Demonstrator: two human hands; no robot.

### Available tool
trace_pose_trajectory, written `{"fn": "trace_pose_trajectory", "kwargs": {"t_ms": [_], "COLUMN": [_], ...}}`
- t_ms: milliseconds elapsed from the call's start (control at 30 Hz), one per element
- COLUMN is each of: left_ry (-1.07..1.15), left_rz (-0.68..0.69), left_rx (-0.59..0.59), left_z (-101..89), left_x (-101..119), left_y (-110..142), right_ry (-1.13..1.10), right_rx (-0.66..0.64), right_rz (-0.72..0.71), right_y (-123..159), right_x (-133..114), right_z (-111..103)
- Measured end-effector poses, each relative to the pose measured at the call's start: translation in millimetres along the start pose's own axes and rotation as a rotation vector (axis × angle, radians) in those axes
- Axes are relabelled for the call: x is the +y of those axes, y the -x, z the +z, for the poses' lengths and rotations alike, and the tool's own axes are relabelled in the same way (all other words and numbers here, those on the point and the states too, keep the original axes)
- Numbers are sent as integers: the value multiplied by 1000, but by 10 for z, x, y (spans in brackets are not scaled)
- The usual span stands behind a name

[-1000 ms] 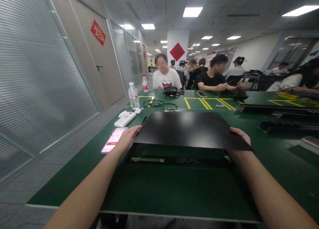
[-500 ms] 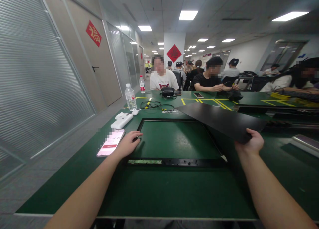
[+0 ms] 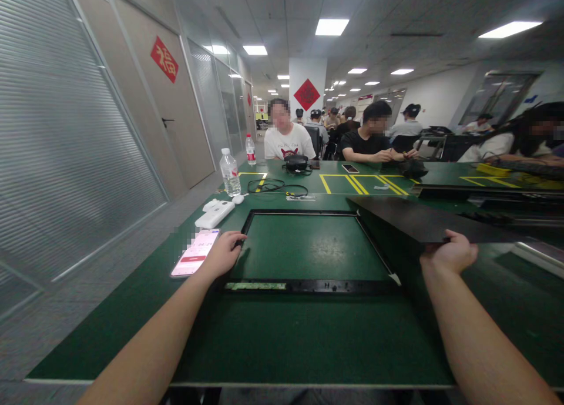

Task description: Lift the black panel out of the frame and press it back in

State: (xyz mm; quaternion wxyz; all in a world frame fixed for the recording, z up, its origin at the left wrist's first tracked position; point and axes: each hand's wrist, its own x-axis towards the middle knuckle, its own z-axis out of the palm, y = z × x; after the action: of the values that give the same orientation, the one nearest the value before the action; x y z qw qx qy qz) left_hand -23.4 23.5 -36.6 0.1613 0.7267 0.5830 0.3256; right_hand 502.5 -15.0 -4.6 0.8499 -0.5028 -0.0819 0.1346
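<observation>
A thin black flat panel (image 3: 423, 217) is tilted above the table on the right, its near edge held in my right hand (image 3: 452, 253). The fingers of that hand are partly hidden under the panel. On the green table (image 3: 308, 334) lies a rectangular black frame (image 3: 343, 286), with the tabletop showing through its opening. A green circuit strip (image 3: 258, 286) runs along the left part of its near side. My left hand (image 3: 224, 252) is closed over the frame's left side, fingers and thumb at the edge.
Left of the frame are a lit phone (image 3: 196, 255) and a white device (image 3: 215, 214). Behind stand a water bottle (image 3: 230, 173) and a smaller bottle (image 3: 250, 149), near a black cable (image 3: 277, 186). Long black parts (image 3: 484, 194) lie at right. Several people sit beyond.
My right hand has carried the panel to the right, away from the frame, and the panel has tipped flatter. My left hand has shifted slightly left, still at the frame's left side.
</observation>
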Motion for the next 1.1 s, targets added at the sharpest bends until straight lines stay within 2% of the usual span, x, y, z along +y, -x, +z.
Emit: {"fn": "trace_pose_trajectory", "kwargs": {"t_ms": [100, 300, 533, 833, 1100], "left_ry": [-117, -177, -185, -179, -200], "left_rz": [38, 55, 41, 41, 51], "left_rx": [-29, -53, -66, -68, -73], "left_z": [13, 28, 15, 17, 36], "left_x": [-40, -60, -53, -70, -94], "left_y": [-10, -6, -3, 2, -13], "right_ry": [-103, -158, -75, 25, 25], "right_rx": [104, 124, 165, 216, 210], "right_rz": [8, 87, 239, 270, 335], "right_y": [11, 32, 11, 47, -76], "right_x": [7, 39, 191, 355, 535], "right_z": [31, 28, 17, 7, -41]}}
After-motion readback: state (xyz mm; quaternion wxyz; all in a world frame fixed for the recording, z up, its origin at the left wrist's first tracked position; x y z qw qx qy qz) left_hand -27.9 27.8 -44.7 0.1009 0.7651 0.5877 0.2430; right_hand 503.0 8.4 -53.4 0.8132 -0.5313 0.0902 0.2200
